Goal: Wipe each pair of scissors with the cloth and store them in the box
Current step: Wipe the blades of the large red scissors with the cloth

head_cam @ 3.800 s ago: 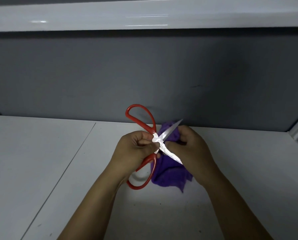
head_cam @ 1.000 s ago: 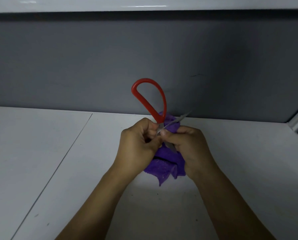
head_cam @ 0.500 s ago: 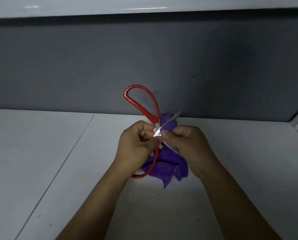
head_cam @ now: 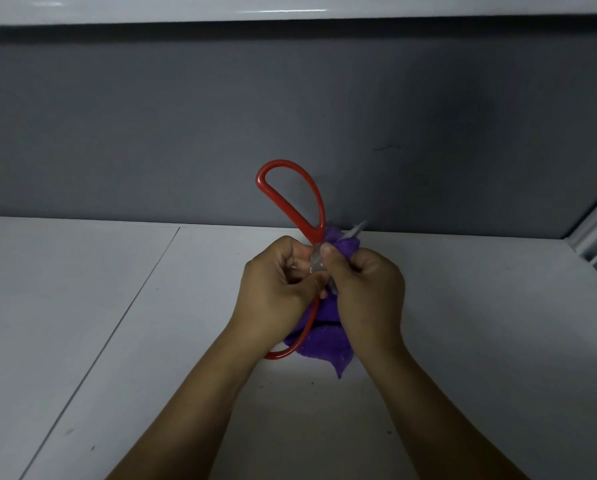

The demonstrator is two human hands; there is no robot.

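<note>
Scissors [head_cam: 304,225], red-handled: the upper loop is more upright than half a second ago, and your right hand [head_cam: 370,289] is nearer their pivot. Left hand [head_cam: 276,285]: grip clenched on them at the pivot. Right hand: grip pinching the purple cloth [head_cam: 325,344] round their blades. Surface [head_cam: 117,306] beneath the scissors.
</note>
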